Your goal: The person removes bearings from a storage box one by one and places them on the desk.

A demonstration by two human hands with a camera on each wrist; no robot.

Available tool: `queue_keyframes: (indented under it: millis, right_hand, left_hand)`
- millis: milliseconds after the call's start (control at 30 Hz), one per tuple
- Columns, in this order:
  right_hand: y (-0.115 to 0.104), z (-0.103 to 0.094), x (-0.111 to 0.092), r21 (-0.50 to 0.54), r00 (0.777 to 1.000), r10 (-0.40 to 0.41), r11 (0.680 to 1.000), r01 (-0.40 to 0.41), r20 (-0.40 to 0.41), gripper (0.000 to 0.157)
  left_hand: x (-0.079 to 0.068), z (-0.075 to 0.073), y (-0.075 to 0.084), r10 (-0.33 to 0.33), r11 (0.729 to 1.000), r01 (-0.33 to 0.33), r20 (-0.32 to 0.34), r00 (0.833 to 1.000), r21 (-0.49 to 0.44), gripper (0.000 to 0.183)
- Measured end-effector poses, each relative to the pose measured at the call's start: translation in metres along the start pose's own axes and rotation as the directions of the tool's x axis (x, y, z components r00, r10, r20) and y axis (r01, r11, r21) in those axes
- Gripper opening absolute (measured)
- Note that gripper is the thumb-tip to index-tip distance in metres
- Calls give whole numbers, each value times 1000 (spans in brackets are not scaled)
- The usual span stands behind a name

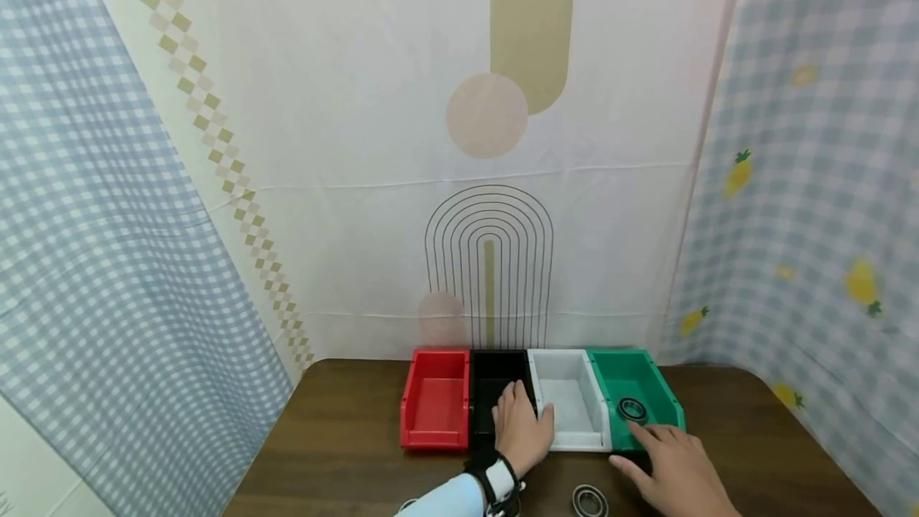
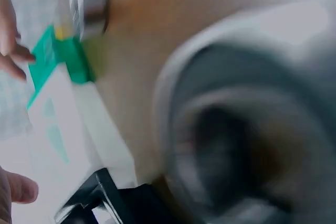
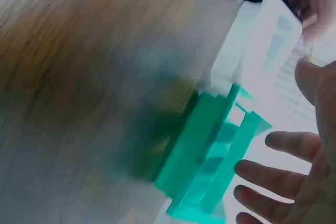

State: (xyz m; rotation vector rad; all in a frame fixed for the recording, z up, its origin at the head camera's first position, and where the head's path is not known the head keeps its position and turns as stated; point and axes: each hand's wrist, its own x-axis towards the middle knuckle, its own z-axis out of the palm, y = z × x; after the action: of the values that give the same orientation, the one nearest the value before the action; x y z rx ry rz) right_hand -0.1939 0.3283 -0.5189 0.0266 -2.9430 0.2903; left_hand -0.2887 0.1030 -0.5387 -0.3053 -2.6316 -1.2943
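Note:
My right hand [image 1: 675, 465] is at the front of the green bin [image 1: 656, 393], fingers spread and nothing held in them in the right wrist view. A ring-shaped ball bearing [image 1: 632, 410] appears inside that bin, just beyond the fingertips. My left hand [image 1: 522, 431] reaches over the front of the black bin [image 1: 495, 365], fingers extended; whether its fingertips touch anything in there is hidden. On the table in front of the white bin [image 1: 574, 401] lies another bearing [image 1: 589, 503]. A large blurred metal ring [image 2: 170, 82] fills much of the left wrist view.
A red bin [image 1: 435, 401] ends the row on the left, all bins side by side on the brown wooden table [image 1: 345, 429]. The edge of another ring [image 1: 406, 504] peeks out beside the left sleeve. A patterned cloth [image 1: 359, 262] hangs behind the table.

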Motion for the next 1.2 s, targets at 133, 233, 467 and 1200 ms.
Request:
queue_keyframes:
  millis: [133, 233, 467, 1200]
  right_hand:
    - [18, -3, -2, -20, 997, 44, 999, -43, 57, 90]
    - [26, -4, -3, -25, 996, 60, 998, -58, 59, 92]
    - [30, -4, -4, -17, 997, 58, 998, -57, 49, 94]
    - [37, 2, -9, 26, 992, 92, 995, -95, 83, 93]
  left_hand:
    - [-24, -17, -7, 3, 1000, -2, 132, 991, -8, 77]
    - [-37, -27, -10, 6, 1000, -2, 202, 979, -21, 79]
    - [-49, -37, -6, 40, 999, -38, 264, 964, -14, 82]
    - [-43, -23, 22, 111, 994, -109, 219, 969, -22, 82]
